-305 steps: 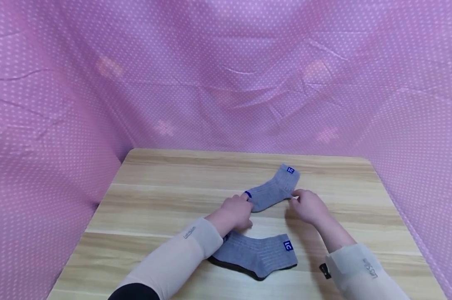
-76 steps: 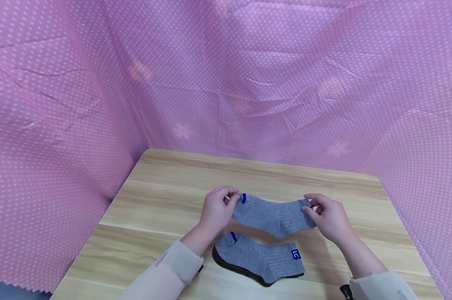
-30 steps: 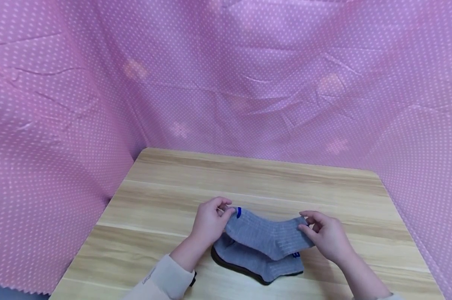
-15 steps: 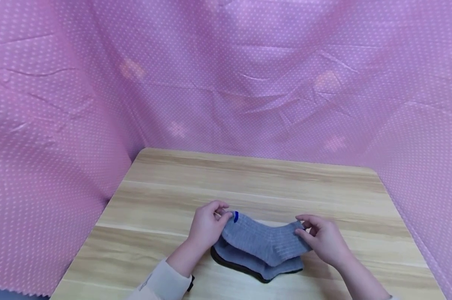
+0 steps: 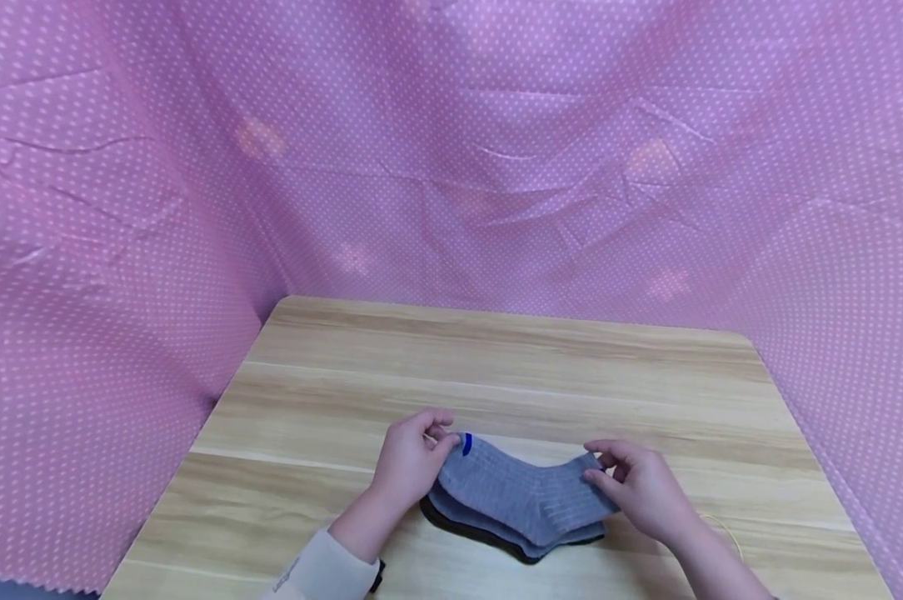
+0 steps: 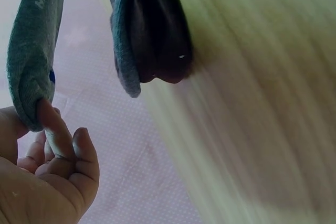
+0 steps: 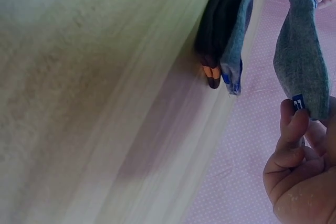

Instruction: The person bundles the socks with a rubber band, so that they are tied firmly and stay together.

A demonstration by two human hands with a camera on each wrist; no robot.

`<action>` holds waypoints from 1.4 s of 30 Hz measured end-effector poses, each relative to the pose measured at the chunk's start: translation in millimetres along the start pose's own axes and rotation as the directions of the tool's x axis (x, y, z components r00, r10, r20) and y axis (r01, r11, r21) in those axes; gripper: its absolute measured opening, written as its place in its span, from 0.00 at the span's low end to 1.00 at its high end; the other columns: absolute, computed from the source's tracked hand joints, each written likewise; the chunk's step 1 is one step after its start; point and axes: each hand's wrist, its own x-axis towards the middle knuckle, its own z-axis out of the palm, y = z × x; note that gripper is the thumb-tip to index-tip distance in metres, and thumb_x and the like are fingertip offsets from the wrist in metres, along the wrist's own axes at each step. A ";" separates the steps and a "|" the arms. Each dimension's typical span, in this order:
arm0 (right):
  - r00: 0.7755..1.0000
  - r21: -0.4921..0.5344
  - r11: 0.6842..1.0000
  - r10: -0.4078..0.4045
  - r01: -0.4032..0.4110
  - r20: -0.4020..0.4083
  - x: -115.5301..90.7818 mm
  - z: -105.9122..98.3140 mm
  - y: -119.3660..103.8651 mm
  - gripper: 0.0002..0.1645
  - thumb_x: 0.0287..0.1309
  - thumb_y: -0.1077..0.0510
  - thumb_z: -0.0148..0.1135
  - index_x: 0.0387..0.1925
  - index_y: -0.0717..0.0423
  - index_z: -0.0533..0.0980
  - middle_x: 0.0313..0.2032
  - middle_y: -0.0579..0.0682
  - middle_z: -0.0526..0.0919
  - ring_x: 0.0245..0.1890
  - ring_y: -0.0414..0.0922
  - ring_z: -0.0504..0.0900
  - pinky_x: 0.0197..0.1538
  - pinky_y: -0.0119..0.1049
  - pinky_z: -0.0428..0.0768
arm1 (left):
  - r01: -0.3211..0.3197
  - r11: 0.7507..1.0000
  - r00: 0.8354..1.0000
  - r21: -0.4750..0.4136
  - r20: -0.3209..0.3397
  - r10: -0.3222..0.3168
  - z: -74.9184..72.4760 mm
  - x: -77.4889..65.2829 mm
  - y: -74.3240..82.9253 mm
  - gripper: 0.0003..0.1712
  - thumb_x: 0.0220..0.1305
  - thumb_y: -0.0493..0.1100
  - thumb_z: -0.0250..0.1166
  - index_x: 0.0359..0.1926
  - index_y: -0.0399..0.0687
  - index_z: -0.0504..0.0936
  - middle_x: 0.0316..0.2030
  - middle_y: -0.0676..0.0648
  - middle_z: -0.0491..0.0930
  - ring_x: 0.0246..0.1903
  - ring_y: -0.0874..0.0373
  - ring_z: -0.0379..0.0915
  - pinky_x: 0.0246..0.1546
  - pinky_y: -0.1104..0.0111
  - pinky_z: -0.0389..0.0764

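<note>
A grey sock with a blue toe mark is stretched between both hands, above the other socks on the table. My left hand pinches its toe end between thumb and finger. At the cuff, beside a blue label, my right hand pinches the other end. Below lies a second grey sock on top of dark socks; from the head view the held sock covers most of them. In both wrist views a gap separates the held sock from the pile. Orange marks show on the dark socks' cuff end in the right wrist view.
The pile lies on a light wood-grain table near its front. Pink dotted cloth hangs behind the table and along both sides. A thin yellow loop shows beside the right wrist.
Both hands first lifted the grey sock from the table's rear and stretched it level. Since then they have brought it nearer and lower, over the pile, which it now mostly hides.
</note>
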 end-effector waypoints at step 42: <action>0.985 0.015 0.988 0.153 -0.154 0.079 -10.3 17.7 15.2 0.19 0.57 0.67 0.78 0.51 0.62 0.86 0.32 0.45 0.85 0.26 0.35 0.78 0.30 0.32 0.80 | 0.052 0.998 0.997 0.040 0.060 -0.054 13.5 -8.0 -26.4 0.12 0.66 0.38 0.75 0.49 0.40 0.87 0.30 0.55 0.83 0.28 0.65 0.79 0.32 0.69 0.82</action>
